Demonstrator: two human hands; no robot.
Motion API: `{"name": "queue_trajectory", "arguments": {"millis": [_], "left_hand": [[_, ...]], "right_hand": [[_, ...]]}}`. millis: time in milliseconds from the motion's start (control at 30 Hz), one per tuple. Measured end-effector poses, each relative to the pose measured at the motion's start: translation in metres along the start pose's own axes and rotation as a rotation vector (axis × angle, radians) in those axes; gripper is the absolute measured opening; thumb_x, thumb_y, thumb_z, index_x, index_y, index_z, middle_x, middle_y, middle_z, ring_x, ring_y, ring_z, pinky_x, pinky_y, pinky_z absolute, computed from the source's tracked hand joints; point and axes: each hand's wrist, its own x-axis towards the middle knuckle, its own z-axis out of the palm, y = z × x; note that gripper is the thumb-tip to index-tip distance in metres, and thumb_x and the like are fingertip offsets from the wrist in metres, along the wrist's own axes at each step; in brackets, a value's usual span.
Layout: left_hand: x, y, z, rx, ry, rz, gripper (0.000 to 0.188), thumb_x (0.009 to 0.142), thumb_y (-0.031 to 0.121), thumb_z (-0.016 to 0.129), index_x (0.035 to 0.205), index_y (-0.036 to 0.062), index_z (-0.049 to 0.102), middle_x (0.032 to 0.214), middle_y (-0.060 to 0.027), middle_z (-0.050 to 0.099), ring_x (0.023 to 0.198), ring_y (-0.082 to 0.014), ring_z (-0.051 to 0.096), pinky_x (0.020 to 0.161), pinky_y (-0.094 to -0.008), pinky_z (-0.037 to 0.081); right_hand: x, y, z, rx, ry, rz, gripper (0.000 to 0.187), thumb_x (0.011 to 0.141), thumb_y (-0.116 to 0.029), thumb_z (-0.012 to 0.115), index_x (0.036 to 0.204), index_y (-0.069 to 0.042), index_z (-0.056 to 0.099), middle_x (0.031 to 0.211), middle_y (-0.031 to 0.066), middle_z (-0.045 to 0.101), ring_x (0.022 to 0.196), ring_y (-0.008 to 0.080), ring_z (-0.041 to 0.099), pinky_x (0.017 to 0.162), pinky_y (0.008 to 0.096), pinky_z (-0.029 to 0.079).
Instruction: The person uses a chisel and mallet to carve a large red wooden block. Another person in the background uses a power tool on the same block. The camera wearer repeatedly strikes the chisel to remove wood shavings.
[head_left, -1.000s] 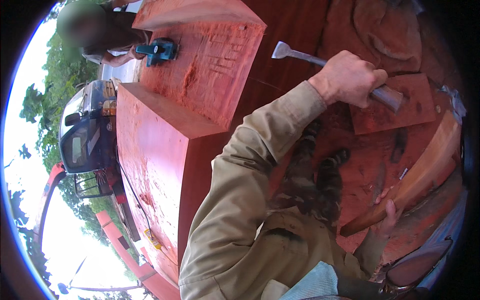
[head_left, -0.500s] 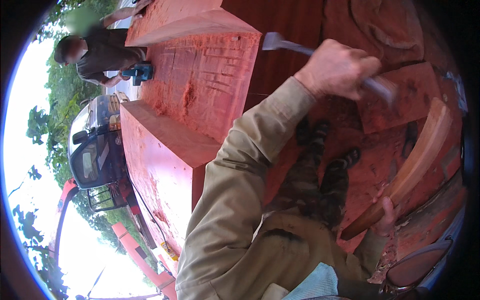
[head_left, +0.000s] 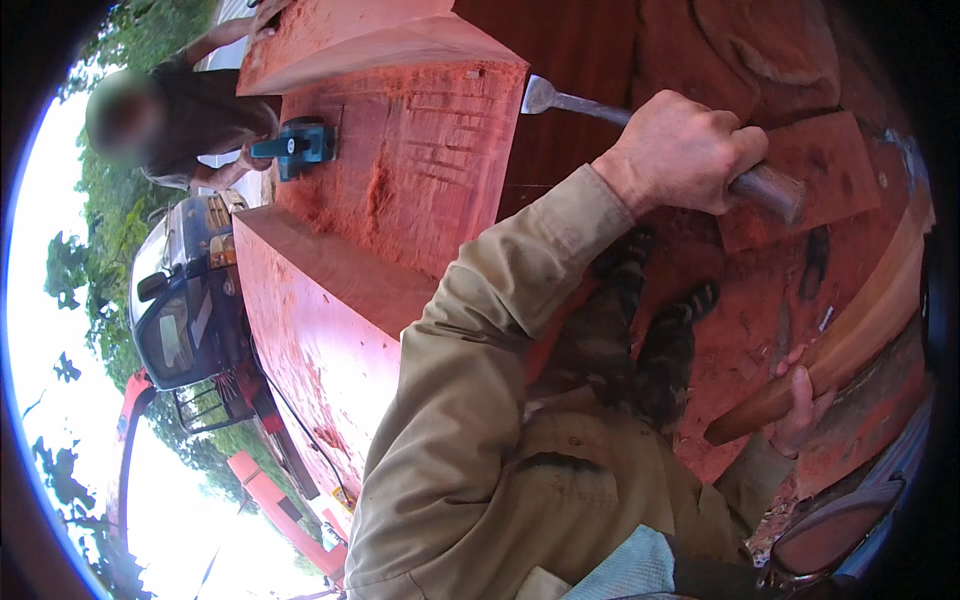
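Observation:
My left hand (head_left: 685, 155) is closed round a long metal chisel (head_left: 590, 104), its thick butt end sticking out past the little-finger side. The chisel's flared blade is at the edge of a big reddish timber (head_left: 420, 150); I cannot tell whether it touches. Rough cut marks run across the recess in the timber beside the blade. On the right, lower down, my right hand (head_left: 800, 405) grips a curved wooden club (head_left: 865, 310) near its narrower end. The club's far end runs into the dark rim of the view.
A co-worker (head_left: 195, 125) at the upper left holds a teal power planer (head_left: 305, 147) on the timber's recess. Shavings (head_left: 378, 195) lie there. A dark truck (head_left: 185, 300) stands beyond. Below me are my feet on red-dusted ground and a wood block (head_left: 800, 180).
The wooden club and my right hand have swung outward to the right. My left hand with the chisel has shifted slightly. The co-worker's planer has slid further onto the recess.

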Motion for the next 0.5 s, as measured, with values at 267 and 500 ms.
{"name": "queue_trajectory", "arguments": {"millis": [267,500], "left_hand": [[-0.006,-0.009,0.001,-0.031,-0.006,0.045,0.025,0.07,0.028,0.083,0.082,0.0171,0.065,0.068,-0.0023,0.065,0.063,-0.0275,0.072,0.051,-0.0422,0.056],[-0.005,-0.01,-0.005,-0.046,-0.004,0.031,0.025,0.069,0.027,0.083,0.083,0.0173,0.065,0.068,-0.0021,0.065,0.063,-0.0275,0.072,0.051,-0.0417,0.056]], "right_hand": [[0.002,0.014,0.01,0.001,-0.045,-0.02,0.064,0.092,-0.031,0.073,0.138,0.006,0.048,0.104,0.0119,0.058,0.088,0.0221,0.056,0.085,0.0408,0.05],[0.008,0.008,0.021,-0.011,-0.062,-0.01,0.065,0.094,-0.035,0.072,0.137,0.006,0.047,0.099,0.0118,0.058,0.085,0.0211,0.056,0.084,0.0395,0.048]]}}
